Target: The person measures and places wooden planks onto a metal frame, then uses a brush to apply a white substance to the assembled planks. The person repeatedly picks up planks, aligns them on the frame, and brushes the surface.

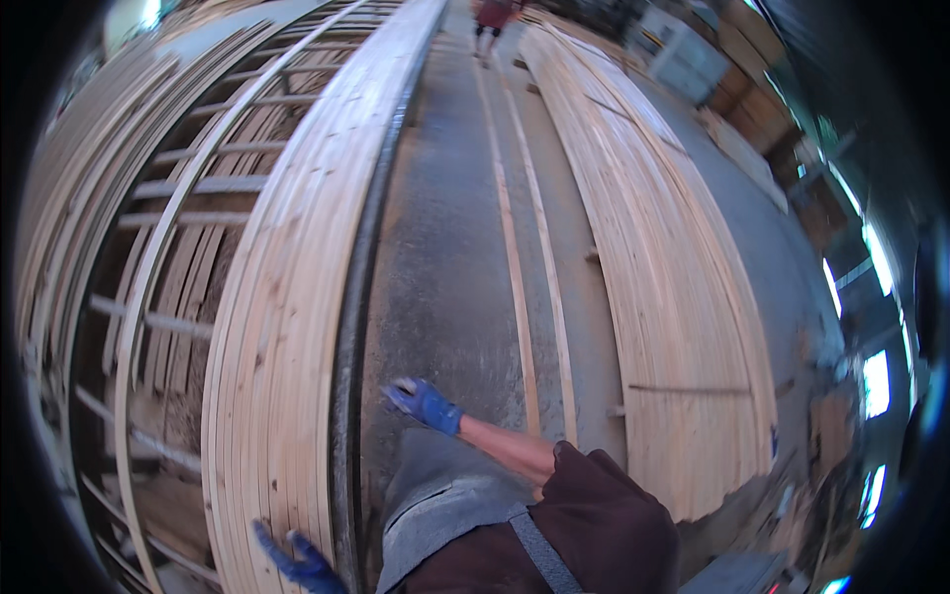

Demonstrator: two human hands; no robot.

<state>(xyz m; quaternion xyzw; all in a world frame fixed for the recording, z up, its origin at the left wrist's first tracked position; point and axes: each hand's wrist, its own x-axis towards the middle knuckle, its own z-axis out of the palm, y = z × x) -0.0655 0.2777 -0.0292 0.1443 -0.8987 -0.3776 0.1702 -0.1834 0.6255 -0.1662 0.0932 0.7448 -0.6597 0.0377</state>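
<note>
Long pale wooden boards (287, 327) lie side by side in a row that runs away from me on the left. My left hand (297, 566), in a blue glove, rests on or just above the near end of this row. Its fingers are spread and nothing shows in them. My right hand (426, 404), also gloved in blue, hangs over the grey floor just right of the dark metal edge (348, 396) beside the boards. Its fingers point left, loosely apart, and hold nothing that I can see.
A wide stack of boards (673, 297) lies to the right on crosspieces. Two thin strips (515, 267) run along the floor between. Left of my row stand a slatted frame (188, 218) and more long strips (89, 178). A person (492, 20) stands at the far end of the aisle.
</note>
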